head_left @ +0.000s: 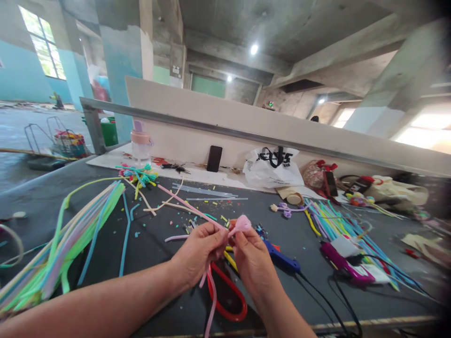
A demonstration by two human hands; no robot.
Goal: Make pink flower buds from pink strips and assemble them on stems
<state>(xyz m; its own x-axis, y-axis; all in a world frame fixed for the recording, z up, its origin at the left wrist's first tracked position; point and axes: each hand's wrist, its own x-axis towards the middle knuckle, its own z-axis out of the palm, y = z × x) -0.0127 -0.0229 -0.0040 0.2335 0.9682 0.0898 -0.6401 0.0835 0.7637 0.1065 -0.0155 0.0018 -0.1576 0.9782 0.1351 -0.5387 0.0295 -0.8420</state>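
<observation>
Above the dark table, my left hand pinches a long pink pipe cleaner that slants up to the left. Close beside it, my right hand is closed on a small pink pipe-cleaner bud, its rounded head showing above the fingertips. The two hands nearly touch. Pink strands hang below the left hand. Scissors with red handles lie beneath my hands, their blades hidden. Just right of my right hand rests a blue glue gun with a black cord.
Bundles of coloured pipe cleaners lie at left and right. A purple device with cords is on the right. Along the back stand a bottle, a phone and a white plastic bag. Small scraps dot the table.
</observation>
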